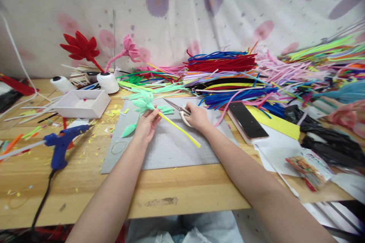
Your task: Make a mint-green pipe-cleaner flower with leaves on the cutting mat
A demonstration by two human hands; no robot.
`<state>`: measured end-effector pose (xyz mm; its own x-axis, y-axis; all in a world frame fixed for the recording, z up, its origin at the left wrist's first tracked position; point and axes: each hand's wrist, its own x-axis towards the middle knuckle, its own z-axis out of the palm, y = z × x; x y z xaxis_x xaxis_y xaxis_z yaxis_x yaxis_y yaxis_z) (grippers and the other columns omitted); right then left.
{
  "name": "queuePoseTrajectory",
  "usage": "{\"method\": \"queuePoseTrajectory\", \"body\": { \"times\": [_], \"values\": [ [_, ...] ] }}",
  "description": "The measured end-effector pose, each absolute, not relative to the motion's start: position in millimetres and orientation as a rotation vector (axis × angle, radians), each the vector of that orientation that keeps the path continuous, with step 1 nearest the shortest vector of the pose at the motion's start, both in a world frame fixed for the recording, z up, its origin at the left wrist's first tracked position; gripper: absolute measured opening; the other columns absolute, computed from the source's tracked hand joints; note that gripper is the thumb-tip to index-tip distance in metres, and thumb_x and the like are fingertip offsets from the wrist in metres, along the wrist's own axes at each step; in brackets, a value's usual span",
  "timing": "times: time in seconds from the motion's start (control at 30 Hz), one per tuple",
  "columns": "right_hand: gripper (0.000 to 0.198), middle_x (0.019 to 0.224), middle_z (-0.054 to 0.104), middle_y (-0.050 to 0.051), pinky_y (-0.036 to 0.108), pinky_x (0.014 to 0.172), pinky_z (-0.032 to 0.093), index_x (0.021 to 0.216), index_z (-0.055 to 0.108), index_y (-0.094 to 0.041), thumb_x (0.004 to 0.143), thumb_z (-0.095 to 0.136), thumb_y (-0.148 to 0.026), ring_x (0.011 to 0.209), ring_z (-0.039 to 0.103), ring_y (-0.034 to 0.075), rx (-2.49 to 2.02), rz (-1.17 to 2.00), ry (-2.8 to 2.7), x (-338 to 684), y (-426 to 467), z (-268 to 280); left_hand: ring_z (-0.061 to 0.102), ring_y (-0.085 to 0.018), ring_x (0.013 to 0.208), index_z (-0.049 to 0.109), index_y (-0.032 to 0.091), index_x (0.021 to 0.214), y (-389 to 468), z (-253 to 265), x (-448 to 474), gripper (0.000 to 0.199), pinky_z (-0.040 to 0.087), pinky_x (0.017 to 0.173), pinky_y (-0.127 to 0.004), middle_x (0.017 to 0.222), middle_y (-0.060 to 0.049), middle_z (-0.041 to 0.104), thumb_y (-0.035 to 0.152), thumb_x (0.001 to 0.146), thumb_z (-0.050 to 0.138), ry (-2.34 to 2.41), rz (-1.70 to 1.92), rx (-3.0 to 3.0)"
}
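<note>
My left hand (148, 124) is closed around a mint-green pipe cleaner flower (145, 100), just below its petals. A yellow stem (181, 131) runs from the hand down to the right, its end in the air over the grey mat (171, 155). In my right hand (197, 117) is a pair of scissors (182, 111) with pale handles; the blades point left toward the flower, apart from the stem. One green leaf-shaped piece (129, 130) shows beside my left wrist. More mint-green pipe cleaners lie behind the flower, partly hidden by it.
A blue glue gun (61, 146) with a cord lies at left, near a white box (82, 104). Red (80, 47) and pink (129, 49) flowers stand behind. Pipe cleaner bundles (222, 62) fill the back. A phone (247, 119) and snack packet (309, 169) are at right.
</note>
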<state>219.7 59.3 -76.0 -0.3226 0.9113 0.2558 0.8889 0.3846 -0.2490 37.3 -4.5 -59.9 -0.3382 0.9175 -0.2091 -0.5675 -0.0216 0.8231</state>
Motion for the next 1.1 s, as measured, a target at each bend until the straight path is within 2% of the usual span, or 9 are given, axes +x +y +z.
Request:
{"method": "queuePoseTrajectory", "body": {
  "times": [0.1, 0.2, 0.27, 0.47, 1.1],
  "values": [
    [0.029, 0.075, 0.065, 0.002, 0.024, 0.055, 0.026, 0.09, 0.053, -0.022, 0.075, 0.046, -0.046, 0.065, 0.056, 0.016, -1.552, 0.135, -2.334, 220, 59, -77, 0.058, -0.01, 0.065, 0.066, 0.014, 0.076, -2, -68, 37, 0.021, 0.048, 0.054, -0.017, 0.072, -0.001, 0.064, 0.019, 0.056, 0.071, 1.237, 1.725, 0.646],
    [0.029, 0.077, 0.065, 0.003, 0.024, 0.055, 0.026, 0.089, 0.053, -0.022, 0.075, 0.047, -0.046, 0.066, 0.056, 0.016, -1.537, 0.146, -2.346, 220, 58, -77, 0.056, -0.01, 0.062, 0.065, 0.014, 0.067, 0, -76, 37, 0.016, 0.045, 0.05, -0.017, 0.065, -0.001, 0.062, 0.023, 0.055, 0.071, 1.37, 1.733, 0.726],
    [0.029, 0.077, 0.065, 0.003, 0.023, 0.055, 0.026, 0.089, 0.053, -0.022, 0.075, 0.047, -0.046, 0.066, 0.056, 0.016, -1.532, 0.139, -2.345, 220, 58, -77, 0.056, -0.011, 0.063, 0.064, 0.014, 0.065, 1, -78, 37, 0.016, 0.045, 0.051, -0.018, 0.064, -0.001, 0.061, 0.024, 0.055, 0.071, 1.345, 1.703, 0.736],
    [0.03, 0.078, 0.066, 0.003, 0.024, 0.056, 0.027, 0.093, 0.053, -0.022, 0.076, 0.046, -0.046, 0.066, 0.057, 0.017, -1.526, 0.078, -2.373, 218, 57, -75, 0.059, -0.012, 0.071, 0.066, 0.012, 0.074, -1, -76, 35, 0.027, 0.049, 0.059, -0.021, 0.075, -0.004, 0.064, 0.024, 0.051, 0.075, 1.216, 1.655, 0.668],
    [0.026, 0.08, 0.066, 0.006, 0.027, 0.062, 0.028, 0.093, 0.052, -0.019, 0.074, 0.047, -0.036, 0.074, 0.058, 0.02, -1.437, -0.046, -2.535, 209, 46, -62, 0.059, -0.011, 0.063, 0.065, 0.012, 0.068, 0, -75, 40, 0.025, 0.049, 0.056, -0.02, 0.067, -0.002, 0.063, 0.023, 0.049, 0.076, 1.219, 1.604, 0.624]
  ]
}}
